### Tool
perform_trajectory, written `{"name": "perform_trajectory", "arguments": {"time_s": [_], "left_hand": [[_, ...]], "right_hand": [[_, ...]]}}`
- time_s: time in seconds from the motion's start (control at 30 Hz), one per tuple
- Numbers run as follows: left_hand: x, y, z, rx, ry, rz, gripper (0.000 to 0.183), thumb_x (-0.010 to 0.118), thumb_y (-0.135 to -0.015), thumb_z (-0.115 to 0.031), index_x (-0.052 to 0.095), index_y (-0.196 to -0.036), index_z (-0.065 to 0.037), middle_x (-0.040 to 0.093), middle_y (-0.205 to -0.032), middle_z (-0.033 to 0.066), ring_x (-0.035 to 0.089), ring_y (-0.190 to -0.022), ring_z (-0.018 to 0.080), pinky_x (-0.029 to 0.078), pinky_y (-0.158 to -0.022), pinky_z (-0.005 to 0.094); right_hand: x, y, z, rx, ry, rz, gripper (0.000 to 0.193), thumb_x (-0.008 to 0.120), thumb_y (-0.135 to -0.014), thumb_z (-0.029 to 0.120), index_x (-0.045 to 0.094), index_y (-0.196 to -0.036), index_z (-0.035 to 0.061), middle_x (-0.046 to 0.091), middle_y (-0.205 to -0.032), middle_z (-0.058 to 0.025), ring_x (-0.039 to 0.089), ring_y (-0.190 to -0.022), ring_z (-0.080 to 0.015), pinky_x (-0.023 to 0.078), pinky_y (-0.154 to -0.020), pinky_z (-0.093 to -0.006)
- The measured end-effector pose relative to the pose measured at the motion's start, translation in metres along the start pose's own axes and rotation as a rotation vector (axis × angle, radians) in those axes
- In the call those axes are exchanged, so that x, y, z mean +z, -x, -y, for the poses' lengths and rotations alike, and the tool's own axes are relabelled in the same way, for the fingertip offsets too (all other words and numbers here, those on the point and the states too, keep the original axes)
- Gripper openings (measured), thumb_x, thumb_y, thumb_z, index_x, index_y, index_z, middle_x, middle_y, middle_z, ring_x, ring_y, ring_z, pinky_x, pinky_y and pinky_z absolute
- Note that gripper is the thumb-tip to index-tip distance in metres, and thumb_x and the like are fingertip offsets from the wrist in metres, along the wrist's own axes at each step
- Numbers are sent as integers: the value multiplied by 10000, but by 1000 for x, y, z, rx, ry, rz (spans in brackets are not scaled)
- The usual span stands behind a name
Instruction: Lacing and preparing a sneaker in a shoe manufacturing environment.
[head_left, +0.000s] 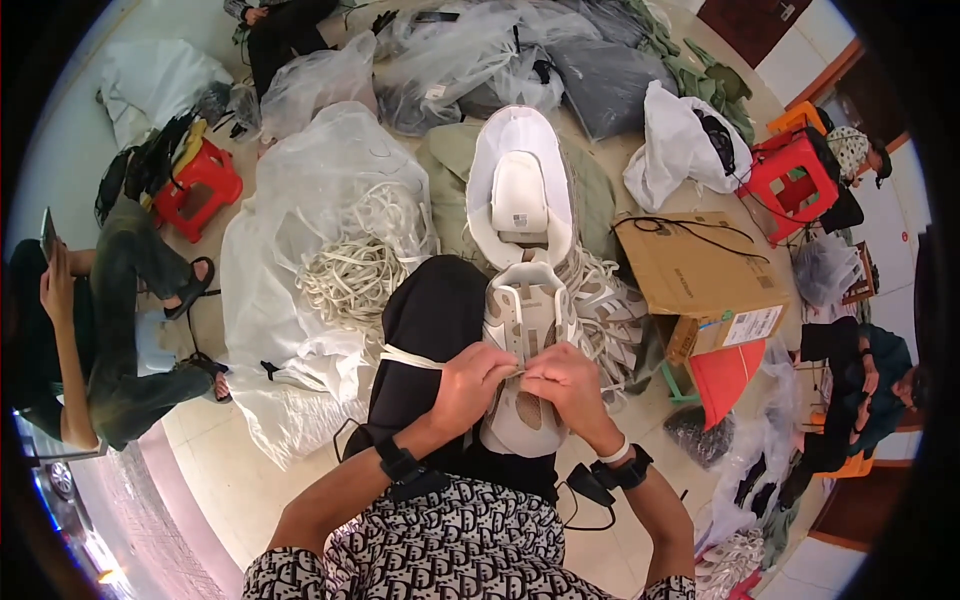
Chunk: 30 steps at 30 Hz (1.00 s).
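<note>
A beige and white sneaker (527, 425) rests by my lap with its toe toward me. Beyond its lacing area lies a white-lined shoe opening (480, 200) with a padded white flap; I cannot tell if both belong to one shoe. My left hand (468, 388) pinches a flat white shoelace (412, 358), which trails left over my dark-clad leg. Close beside it, my right hand (568, 388) is also closed, thumb and forefinger pinched at the lace over the eyelets. The fingertips of both hands nearly meet and hide the lace's end.
Left of my leg, a bundle of white laces (355, 280) lies on a clear plastic bag (262, 330). More beige shoes (612, 320) sit at right, beside a cardboard box (690, 265). Red stools (200, 190) and bagged goods stand farther off. Other people sit left and right.
</note>
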<state>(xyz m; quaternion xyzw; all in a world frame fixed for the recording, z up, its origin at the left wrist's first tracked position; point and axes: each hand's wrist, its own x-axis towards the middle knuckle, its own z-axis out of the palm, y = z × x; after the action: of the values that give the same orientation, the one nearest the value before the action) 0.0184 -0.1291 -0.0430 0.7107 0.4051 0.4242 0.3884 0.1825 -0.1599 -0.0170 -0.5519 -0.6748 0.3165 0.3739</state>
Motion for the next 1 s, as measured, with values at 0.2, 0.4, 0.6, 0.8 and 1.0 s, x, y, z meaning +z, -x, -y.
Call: {"name": "perform_trajectory", "arguments": {"time_s": [0.2,0.4,0.6,0.8,1.0], "left_hand": [[-4,0,-1,64,-36,46,74,614,-712,-2,592,-782,-2,580,-740,95,568,-702,252,474,-624,322],[-7,1,6,205,-90,126,83,598,-711,10,586,-791,-10,570,-756,86,563,-705,251,477,-629,318],[-3,-3,10,248,-141,175,131,612,-672,-2,588,-800,-17,565,-752,70,564,-701,238,481,-617,312],[-6,-9,9,384,-196,222,213,599,-615,15,578,-823,-21,549,-743,88,558,-683,256,478,-608,317],[-18,-14,-5,505,-312,266,258,538,-663,-39,520,-919,-16,517,-747,87,550,-728,245,461,-639,324]], "right_hand": [[1,1,0,0,12,-10,84,665,-641,137,640,-663,60,626,-723,-29,559,-731,-195,448,-653,-293],[1,1,4,-35,53,-24,78,663,-628,136,640,-652,66,624,-718,-22,560,-730,-197,451,-647,-299],[2,4,2,-55,109,-30,74,653,-634,144,643,-649,72,620,-712,-19,556,-719,-198,451,-638,-304],[2,1,2,-78,70,-37,89,648,-639,149,637,-650,61,620,-716,-28,554,-712,-213,447,-641,-311],[-2,-2,3,-146,160,34,121,666,-627,179,647,-667,67,616,-709,-45,546,-691,-223,443,-638,-328]]}}
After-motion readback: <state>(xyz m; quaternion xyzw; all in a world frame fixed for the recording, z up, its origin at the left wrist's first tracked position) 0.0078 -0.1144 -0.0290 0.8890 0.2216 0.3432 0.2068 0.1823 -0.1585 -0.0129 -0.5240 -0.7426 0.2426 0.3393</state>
